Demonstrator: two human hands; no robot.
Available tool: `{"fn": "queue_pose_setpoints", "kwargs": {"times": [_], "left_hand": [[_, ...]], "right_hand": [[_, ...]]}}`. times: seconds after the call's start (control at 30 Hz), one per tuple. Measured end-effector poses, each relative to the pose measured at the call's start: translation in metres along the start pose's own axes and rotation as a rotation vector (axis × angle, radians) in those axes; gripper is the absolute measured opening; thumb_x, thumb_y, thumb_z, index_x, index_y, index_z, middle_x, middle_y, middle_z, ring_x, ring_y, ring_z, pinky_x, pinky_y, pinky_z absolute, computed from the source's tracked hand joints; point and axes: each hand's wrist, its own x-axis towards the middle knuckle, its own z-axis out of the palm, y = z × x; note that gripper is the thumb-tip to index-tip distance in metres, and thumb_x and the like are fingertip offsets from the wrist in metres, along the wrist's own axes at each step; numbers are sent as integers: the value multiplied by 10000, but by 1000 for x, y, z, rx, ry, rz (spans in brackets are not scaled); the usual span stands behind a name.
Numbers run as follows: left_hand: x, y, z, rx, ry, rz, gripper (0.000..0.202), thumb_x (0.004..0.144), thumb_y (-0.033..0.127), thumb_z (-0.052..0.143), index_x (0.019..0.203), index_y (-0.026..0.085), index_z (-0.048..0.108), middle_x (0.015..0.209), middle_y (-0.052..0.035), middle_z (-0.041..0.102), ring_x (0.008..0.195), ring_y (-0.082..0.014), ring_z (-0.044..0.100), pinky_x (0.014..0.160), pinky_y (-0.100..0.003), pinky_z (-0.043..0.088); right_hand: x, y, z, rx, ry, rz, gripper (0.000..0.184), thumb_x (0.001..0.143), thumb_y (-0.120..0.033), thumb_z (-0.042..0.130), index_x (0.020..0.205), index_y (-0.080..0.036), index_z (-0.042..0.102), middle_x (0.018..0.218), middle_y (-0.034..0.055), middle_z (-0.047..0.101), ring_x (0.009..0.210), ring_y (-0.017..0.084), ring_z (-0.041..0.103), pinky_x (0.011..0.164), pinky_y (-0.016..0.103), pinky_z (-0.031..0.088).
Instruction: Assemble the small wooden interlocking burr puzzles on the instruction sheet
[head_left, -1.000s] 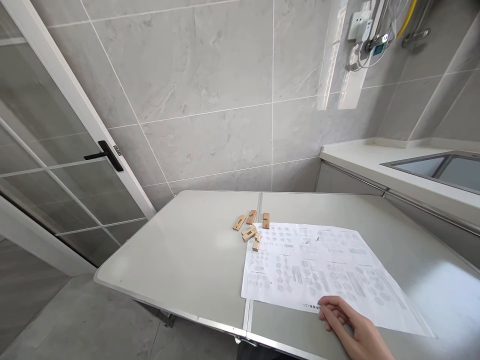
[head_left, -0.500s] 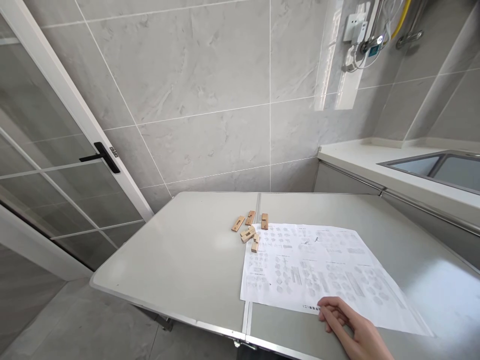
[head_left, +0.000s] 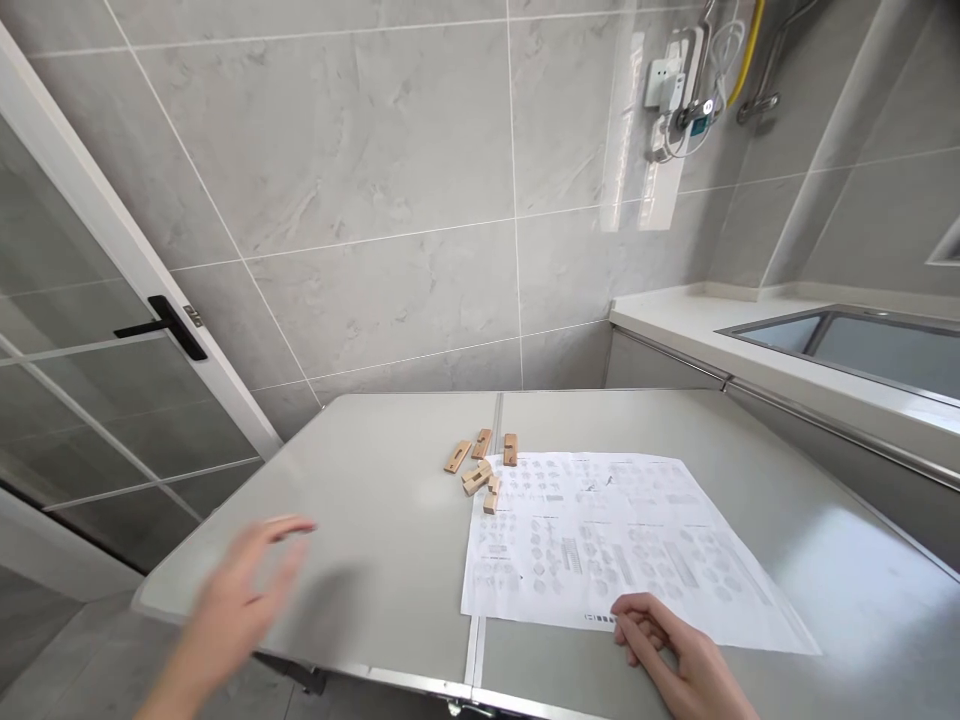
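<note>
Notched wooden puzzle pieces around the far left corner of a printed sheet, on a folding table, beside its middle seam and nearer the far edge than the near one. The pieces should be light, stiff and only mildly slippery, the narrow parts beside the notches probably weakest; thumb and finger across the long sides would suit the blocks, while the slotted strip, lying flat, is best taken by its rims. The sheet should be limp, quick to slide or crease, and best lifted at a corner. Left hand: thumb and fingers spread, nothing visible between them, over the table's near left part; it is blurred, so from where I stand its height is uncertain. Right hand: loosely curled at the sheet's near edge; I cannot tell whether it pinches paper. Room for sideways movement spans the left panel; the tiled wall bounds the far edge.
</note>
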Motion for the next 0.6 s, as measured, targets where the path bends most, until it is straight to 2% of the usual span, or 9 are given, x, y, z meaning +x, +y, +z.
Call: {"fn": "queue_pose_setpoints", "kwargs": {"times": [0.07, 0.1, 0.13, 0.2, 0.27, 0.33, 0.4, 0.47, 0.6], "left_hand": [[27, 21, 64, -128, -219, 155, 340, 1036, 530, 518, 1249, 322, 682, 1350, -30, 696, 1252, -279, 662, 955, -387, 616], [39, 32, 98, -163, -255, 217, 361, 1025, 521, 529, 1279, 301, 664, 1376, -58, 679, 1312, -295, 623, 1052, -434, 571], [50, 41, 131, -182, -266, 256, 409, 1001, 531, 565, 1324, 290, 637, 1428, -81, 645, 1379, -310, 570, 1131, -473, 513], [66, 57, 190, -195, -283, 254, 550, 959, 576, 629, 1416, 276, 566, 1560, -116, 532, 1481, -336, 461, 1186, -507, 451], [78, 68, 231, -228, -275, 222, 552, 994, 563, 574, 1446, 249, 524, 1578, -145, 504, 1499, -341, 436, 1201, -538, 415], [86, 75, 255, -263, -261, 223, 485, 1041, 506, 495, 1447, 241, 509, 1578, -144, 511, 1496, -329, 443, 1217, -551, 381], [89, 80, 266, -274, -270, 255, 451, 1047, 494, 493, 1418, 241, 529, 1550, -134, 550, 1481, -326, 464, 1225, -548, 366], [89, 86, 270, -281, -278, 281, 428, 1044, 495, 510, 1391, 248, 552, 1524, -114, 586, 1462, -311, 490, 1218, -512, 383], [91, 91, 271, -272, -252, 291, 378, 1037, 472, 531, 1359, 280, 582, 1512, -69, 602, 1442, -270, 509, 1210, -437, 402]], "right_hand": [[0, -2, 4, 40, 68, 11, 437, 1009, -668, 521, 989, -272, 706, 800, 43, 730, 704, 209, 688, 682, 283, 580], [0, -3, 6, 57, 76, 11, 449, 1006, -679, 515, 981, -272, 703, 797, 43, 726, 693, 208, 673, 672, 287, 571], [0, -4, 7, 69, 77, 10, 454, 1004, -684, 513, 983, -271, 700, 801, 44, 726, 695, 208, 663, 674, 292, 565], [2, -6, 8, 74, 50, 5, 461, 1008, -684, 497, 994, -269, 698, 810, 47, 729, 699, 210, 652, 669, 301, 551], [4, -9, 5, 58, -27, 2, 444, 1017, -657, 494, 1010, -263, 699, 823, 52, 736, 712, 216, 658, 671, 309, 542], [10, -14, -1, 33, -118, 2, 394, 1027, -600, 507, 1026, -256, 699, 846, 57, 745, 737, 220, 676, 687, 314, 541], [20, -20, -9, 8, -129, 1, 337, 1037, -535, 505, 1042, -258, 698, 863, 52, 748, 763, 220, 689, 693, 312, 536], [36, -25, -16, -18, -143, -24, 283, 1028, -488, 525, 1037, -263, 696, 802, 35, 734, 746, 222, 691, 668, 311, 527], [83, -28, -24, -43, -128, -55, 216, 1025, -412, 520, 1029, -264, 678, 877, 34, 757, 753, 216, 704, 720, 338, 535]]}}
